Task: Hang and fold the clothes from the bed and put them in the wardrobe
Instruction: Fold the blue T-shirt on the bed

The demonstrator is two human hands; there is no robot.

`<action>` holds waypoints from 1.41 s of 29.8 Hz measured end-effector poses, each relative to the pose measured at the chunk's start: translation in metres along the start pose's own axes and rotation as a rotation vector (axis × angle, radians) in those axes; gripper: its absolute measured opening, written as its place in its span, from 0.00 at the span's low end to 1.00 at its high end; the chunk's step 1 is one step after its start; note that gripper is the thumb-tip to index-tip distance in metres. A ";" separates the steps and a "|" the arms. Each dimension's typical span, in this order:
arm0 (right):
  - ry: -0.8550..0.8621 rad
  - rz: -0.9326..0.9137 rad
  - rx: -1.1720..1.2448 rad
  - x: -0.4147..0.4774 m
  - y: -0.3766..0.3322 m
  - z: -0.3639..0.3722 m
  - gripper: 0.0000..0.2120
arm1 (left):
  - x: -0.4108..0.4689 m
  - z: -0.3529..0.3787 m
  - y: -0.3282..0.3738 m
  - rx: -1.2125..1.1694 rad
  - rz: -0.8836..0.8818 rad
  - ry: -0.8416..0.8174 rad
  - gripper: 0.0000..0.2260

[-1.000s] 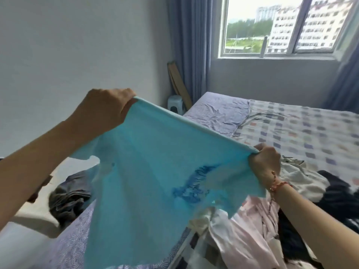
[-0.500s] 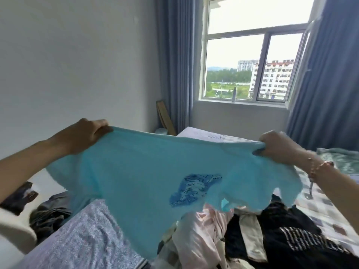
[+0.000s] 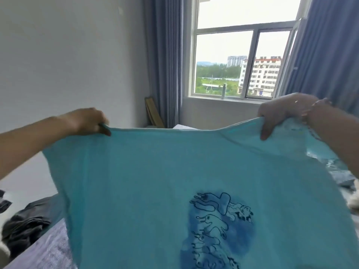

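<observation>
Head view shows a turquoise T-shirt (image 3: 155,181) spread out in the air above the bed (image 3: 48,253), with a blue print low on it. Left hand (image 3: 88,121) and right hand (image 3: 281,111) each pinch its top edge, fingers curled over the cloth.

Light blue shirt (image 3: 155,181) with dark blue print (image 3: 217,230); grey-blue curtains (image 3: 165,61); lilac swirl-patterned bedsheet (image 3: 48,251) near left.
</observation>
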State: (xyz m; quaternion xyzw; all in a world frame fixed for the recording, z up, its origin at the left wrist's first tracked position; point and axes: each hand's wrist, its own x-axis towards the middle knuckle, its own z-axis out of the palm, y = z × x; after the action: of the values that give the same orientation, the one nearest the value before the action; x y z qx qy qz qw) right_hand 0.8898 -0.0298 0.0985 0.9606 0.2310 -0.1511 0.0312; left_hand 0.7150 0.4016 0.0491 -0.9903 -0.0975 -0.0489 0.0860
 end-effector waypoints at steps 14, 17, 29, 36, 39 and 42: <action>0.174 0.126 -0.115 0.308 -0.011 0.268 0.21 | 0.189 0.344 0.001 0.217 -0.022 -0.290 0.15; 0.141 0.079 -0.024 0.343 -0.014 0.312 0.19 | 0.195 0.393 0.002 0.275 0.020 -0.334 0.14; -0.041 -0.217 -0.027 0.278 -0.078 0.507 0.19 | 0.113 0.547 -0.006 0.205 0.346 -0.398 0.19; -0.080 0.013 0.737 0.222 -0.081 0.557 0.05 | 0.069 0.622 -0.004 -0.273 -0.255 -0.793 0.07; 0.279 0.558 1.022 0.259 -0.046 0.544 0.10 | 0.069 0.636 -0.023 -0.427 -0.568 -0.603 0.11; 0.149 0.746 1.301 0.311 -0.008 0.539 0.26 | 0.082 0.651 -0.025 -0.621 -0.771 -0.518 0.20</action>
State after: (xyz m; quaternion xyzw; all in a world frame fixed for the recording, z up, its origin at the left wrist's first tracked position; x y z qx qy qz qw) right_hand 1.0007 0.0424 -0.5099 0.8073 -0.2443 -0.1709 -0.5093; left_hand 0.8420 0.5579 -0.5762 -0.8413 -0.4518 0.1417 -0.2608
